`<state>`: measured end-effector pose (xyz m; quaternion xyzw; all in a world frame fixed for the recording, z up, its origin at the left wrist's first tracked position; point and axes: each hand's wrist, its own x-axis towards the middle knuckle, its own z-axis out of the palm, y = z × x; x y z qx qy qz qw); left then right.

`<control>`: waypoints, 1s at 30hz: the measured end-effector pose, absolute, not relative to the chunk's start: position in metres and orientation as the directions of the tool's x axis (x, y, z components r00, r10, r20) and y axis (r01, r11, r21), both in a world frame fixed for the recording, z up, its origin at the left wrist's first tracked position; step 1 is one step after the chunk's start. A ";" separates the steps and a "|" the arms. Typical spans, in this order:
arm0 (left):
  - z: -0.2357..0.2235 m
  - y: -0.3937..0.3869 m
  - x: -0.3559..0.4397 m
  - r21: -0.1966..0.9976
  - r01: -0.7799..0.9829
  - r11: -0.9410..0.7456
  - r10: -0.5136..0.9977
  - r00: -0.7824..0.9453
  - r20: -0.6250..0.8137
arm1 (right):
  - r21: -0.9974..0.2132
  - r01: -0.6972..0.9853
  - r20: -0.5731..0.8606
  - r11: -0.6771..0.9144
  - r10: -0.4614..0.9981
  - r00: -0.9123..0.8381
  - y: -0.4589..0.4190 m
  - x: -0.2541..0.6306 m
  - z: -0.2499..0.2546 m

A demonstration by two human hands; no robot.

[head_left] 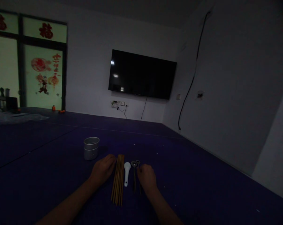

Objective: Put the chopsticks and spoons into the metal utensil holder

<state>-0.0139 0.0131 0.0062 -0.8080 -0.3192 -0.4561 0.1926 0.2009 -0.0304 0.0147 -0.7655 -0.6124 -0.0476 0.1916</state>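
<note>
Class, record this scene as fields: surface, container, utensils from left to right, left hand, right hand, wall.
Surface: dark purple
Container: metal cup, upright, left of the utensils
Utensils: wooden chopsticks, white spoon, two metal utensils
Left hand: beside the chopsticks' far ends; contact unclear
Right hand: at the rightmost metal utensil; grip unclear
Wall: television, screen dark

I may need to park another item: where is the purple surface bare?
Between the metal cup and the pale sheet there is a bare patch. Another lies between the right hand and the right wall, save small specks. Crowded: chopsticks, white spoon and metal spoons lie between the left hand and right hand.
</note>
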 end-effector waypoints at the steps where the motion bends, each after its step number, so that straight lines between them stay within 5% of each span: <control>1: 0.006 0.014 -0.015 -0.022 0.710 -0.704 0.334 0.358 0.872 | -0.235 0.956 0.308 -0.177 0.919 0.246 -0.031 0.201 0.016; 7: 0.018 0.016 -0.025 0.053 0.869 -0.491 0.323 0.126 0.938 | -0.301 0.949 0.338 -0.097 0.919 0.201 -0.032 0.198 0.024; 18: 0.028 0.029 -0.062 0.160 0.982 -0.097 0.598 -0.071 0.798 | -0.279 0.960 0.429 -0.018 0.892 0.141 -0.037 0.191 0.026; 24: 0.022 0.038 -0.069 0.109 0.966 -0.235 0.510 0.027 0.860 | -0.291 0.957 0.490 0.023 0.862 0.128 -0.036 0.190 0.023; 30: 0.018 0.030 -0.046 -0.091 0.823 -0.561 0.204 0.244 0.948 | -0.326 0.908 0.729 0.264 0.682 0.064 -0.035 0.188 0.019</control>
